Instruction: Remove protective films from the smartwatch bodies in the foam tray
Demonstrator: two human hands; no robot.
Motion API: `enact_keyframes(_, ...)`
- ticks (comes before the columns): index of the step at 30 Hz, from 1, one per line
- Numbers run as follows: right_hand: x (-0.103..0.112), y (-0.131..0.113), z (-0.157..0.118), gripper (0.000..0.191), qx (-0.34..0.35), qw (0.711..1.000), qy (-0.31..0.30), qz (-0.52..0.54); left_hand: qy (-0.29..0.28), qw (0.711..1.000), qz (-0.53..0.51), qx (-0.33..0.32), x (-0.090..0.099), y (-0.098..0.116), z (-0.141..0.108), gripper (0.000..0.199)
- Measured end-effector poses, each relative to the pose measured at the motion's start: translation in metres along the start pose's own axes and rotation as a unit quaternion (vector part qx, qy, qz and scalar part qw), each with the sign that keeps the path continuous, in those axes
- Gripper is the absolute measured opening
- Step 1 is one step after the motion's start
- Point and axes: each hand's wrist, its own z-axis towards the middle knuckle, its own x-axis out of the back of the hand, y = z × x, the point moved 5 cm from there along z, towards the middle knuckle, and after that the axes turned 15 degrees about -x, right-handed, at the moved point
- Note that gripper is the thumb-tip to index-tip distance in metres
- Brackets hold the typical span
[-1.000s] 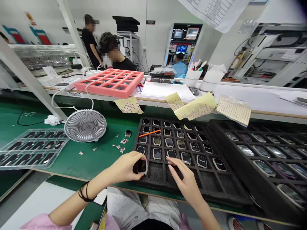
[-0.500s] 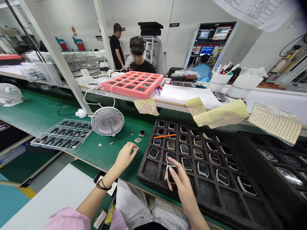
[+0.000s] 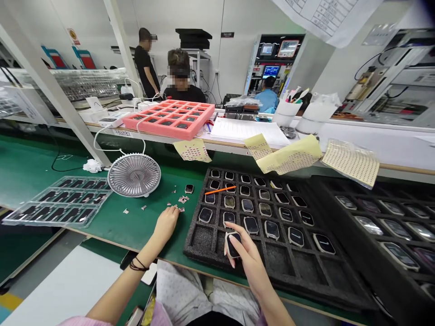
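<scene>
My right hand holds a watch with a dark screen above the front cells of a black foam tray. Many similar watches sit in the tray's cells, and an orange stick lies across its left part. My left hand rests on the green bench, its curled fingertips at a small pile of silvery pieces; whether they grip a piece is hidden. One more watch lies on the bench behind the pile.
A round fan stands left of the pile, beside a clear tray of dark parts. A pink tray and papers lie on the shelf. Yellow label sheets hang from its edge. A second foam tray lies at right. People are behind.
My left hand has lowered toward the small pieces, and its fingers now point down onto them. The view has turned slightly right. My right hand still holds the watch.
</scene>
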Motion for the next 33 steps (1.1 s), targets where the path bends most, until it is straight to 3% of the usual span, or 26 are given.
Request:
enact_keyframes(3, 0.0, -0.003, 0.002, 0.042, -0.039, 0.996, -0.035, 0.069, 0.152, 0.984, -0.055, -0.08, 0.046, 0.026, -0.004, 0.019)
enact_keyframes(5, -0.003, -0.005, 0.005, 0.034, -0.07, 0.985, -0.083, 0.136, 0.252, 0.937, -0.122, -0.207, 0.082, 0.06, -0.01, 0.014)
enact_keyframes(7, -0.007, -0.006, 0.007, 0.027, -0.1, 0.966, -0.142, 0.189, 0.26, 0.885, -0.174, -0.346, 0.107, 0.097, -0.016, 0.015)
enact_keyframes(9, -0.012, -0.005, 0.008, 0.024, -0.126, 0.95, -0.187, 0.215, 0.251, 0.856, -0.18, -0.415, 0.121, 0.123, -0.019, 0.016)
enact_keyframes(12, -0.016, -0.003, 0.005, 0.024, -0.155, 0.936, -0.216, 0.229, 0.242, 0.84, -0.167, -0.456, 0.124, 0.14, -0.019, 0.016)
enact_keyframes(22, -0.027, -0.005, -0.006, 0.026, -0.166, 0.937, -0.216, 0.219, 0.21, 0.837, -0.137, -0.486, 0.117, 0.144, -0.018, 0.016)
enact_keyframes(29, -0.025, -0.004, -0.011, 0.028, -0.159, 0.955, -0.207, 0.138, 0.147, 0.828, -0.279, -0.464, 0.106, 0.139, -0.013, 0.016)
enact_keyframes(33, -0.024, 0.001, -0.012, 0.033, -0.155, 0.961, -0.209, 0.091, 0.083, 0.824, -0.378, -0.413, 0.1, 0.135, -0.008, 0.015)
